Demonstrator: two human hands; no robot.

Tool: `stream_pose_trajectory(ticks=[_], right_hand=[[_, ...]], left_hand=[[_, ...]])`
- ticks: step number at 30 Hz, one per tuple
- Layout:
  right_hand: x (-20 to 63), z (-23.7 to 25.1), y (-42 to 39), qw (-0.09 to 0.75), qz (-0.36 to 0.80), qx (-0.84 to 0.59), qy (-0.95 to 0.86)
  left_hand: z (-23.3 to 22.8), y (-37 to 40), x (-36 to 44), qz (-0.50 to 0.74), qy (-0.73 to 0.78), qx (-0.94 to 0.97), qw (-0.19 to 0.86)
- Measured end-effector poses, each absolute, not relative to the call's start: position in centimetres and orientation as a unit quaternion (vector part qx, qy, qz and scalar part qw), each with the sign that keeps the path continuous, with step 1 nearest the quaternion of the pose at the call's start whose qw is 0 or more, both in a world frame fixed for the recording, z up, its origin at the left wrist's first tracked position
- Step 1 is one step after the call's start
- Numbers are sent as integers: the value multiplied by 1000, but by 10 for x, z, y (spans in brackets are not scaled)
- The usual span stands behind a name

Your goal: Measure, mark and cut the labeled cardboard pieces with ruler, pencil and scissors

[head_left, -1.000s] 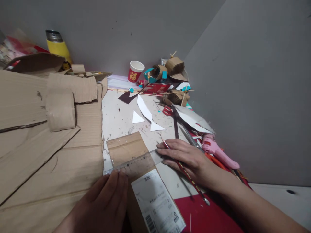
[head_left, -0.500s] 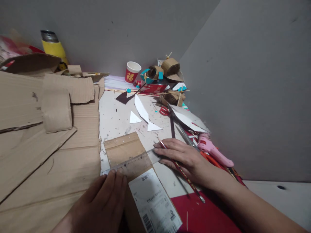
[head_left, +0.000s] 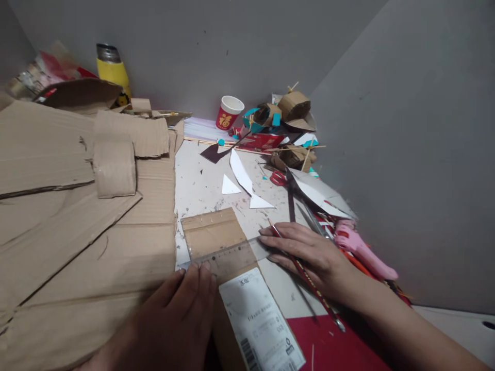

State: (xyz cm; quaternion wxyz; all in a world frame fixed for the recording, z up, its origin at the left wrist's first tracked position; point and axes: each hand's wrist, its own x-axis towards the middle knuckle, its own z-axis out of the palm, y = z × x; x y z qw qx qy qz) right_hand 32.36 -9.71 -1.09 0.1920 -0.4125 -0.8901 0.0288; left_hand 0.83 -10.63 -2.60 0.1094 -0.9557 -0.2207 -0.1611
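A clear plastic ruler (head_left: pixel 228 259) lies slantwise across a piece of brown cardboard (head_left: pixel 214 232) that carries a white printed label (head_left: pixel 261 319). The fingertips of my left hand (head_left: pixel 185 304) press on the ruler's left end, bunched side by side. My right hand (head_left: pixel 305 252) lies over the ruler's right end, its fingertips on the edge. Between the fingers of that hand is a dark red pencil (head_left: pixel 309 281), its tip pointing away from me and its metal end towards me. The thumb of my right hand is partly under the palm.
Large cardboard sheets (head_left: pixel 147 247) cover the left side. White paper cutouts (head_left: pixel 242 175), red-handled scissors (head_left: pixel 278 178) and a pink glue gun (head_left: pixel 359 250) lie beyond and to the right. A paper cup (head_left: pixel 229 113) and a yellow bottle (head_left: pixel 112 72) stand by the grey wall.
The view has turned left, so everything sits farther right in the picture. Both hands stay on the ruler, and the ruler keeps about the same place on the cardboard.
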Motion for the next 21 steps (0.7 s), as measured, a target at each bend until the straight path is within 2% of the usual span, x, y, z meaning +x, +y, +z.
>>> stream_pose_trajectory(ticks=[9,14,18,21], right_hand=[[324,10,-98,135,61,-428,-892],[319,30,-94,145,49,-413,-898],[316,20,-86,121,58,-390,-911],[321,6,-83,136,75,-386,-909]], left_hand=[[-19,-107,9,-161,-231,-955,99],[-23,-107,8,-159,-229,-955,106],[-27,-105,9,-156,-213,-958,115],[-30,-105,9,-168,-218,-954,117]])
